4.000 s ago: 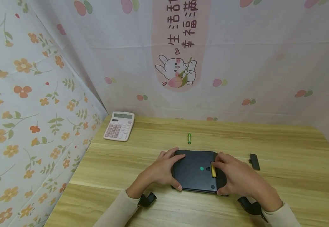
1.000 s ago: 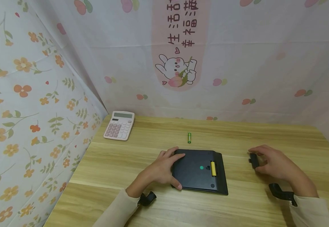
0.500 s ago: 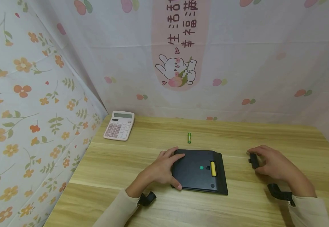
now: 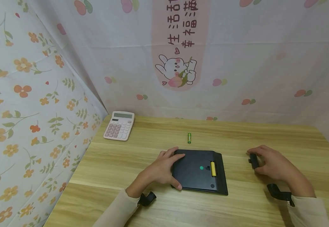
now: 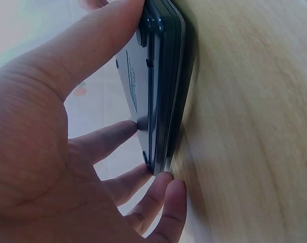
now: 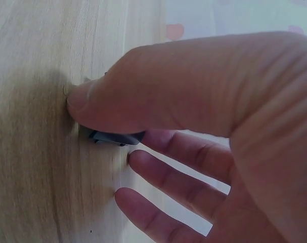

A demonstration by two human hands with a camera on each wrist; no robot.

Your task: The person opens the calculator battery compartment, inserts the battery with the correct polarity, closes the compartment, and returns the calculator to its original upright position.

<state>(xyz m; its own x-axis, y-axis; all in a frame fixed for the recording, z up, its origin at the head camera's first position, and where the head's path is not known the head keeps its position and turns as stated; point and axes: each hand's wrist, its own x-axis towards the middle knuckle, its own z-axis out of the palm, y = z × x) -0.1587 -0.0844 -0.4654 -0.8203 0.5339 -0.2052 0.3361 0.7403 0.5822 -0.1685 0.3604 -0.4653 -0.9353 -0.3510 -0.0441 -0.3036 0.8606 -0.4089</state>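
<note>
Fingers of the right hand (image 4: 273,162) pinched round black cover (image 4: 254,161), right of frame; black device (image 4: 191,173) gripped across its left part by the left hand (image 4: 161,170), lower centre. Over the last seconds the right hand has been moved off device to cover; work seems turned to the cover. Device laid underside up, faintly glossy, yellow battery (image 4: 213,169) exposed.

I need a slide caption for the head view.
Left hand holds a black device with its yellow battery exposed; right hand grips a small black cover.
</note>
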